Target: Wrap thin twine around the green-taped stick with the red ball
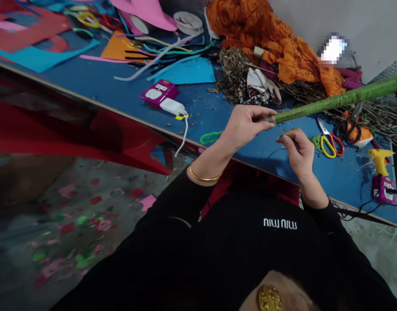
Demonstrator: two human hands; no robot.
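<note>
A long green wrapped stem (334,101) slants from the upper right down to my left hand (247,125). The fingers and thumb of my left hand are closed on its narrow, brownish end. Just right of and below that end is my right hand (297,147), its thumb and forefinger pinched together. A thin green strand (280,128) runs from the stem end down toward this pinch. A small tangle of green strands (315,141) lies on the table behind my right hand.
Red-and-yellow scissors (330,140), dark scissors (350,126) and a yellow glue gun (380,160) are at the right of the blue table (120,97). Dried plants (231,65) and orange cloth (289,56) lie behind. A purple power socket (159,93) sits left of my hands.
</note>
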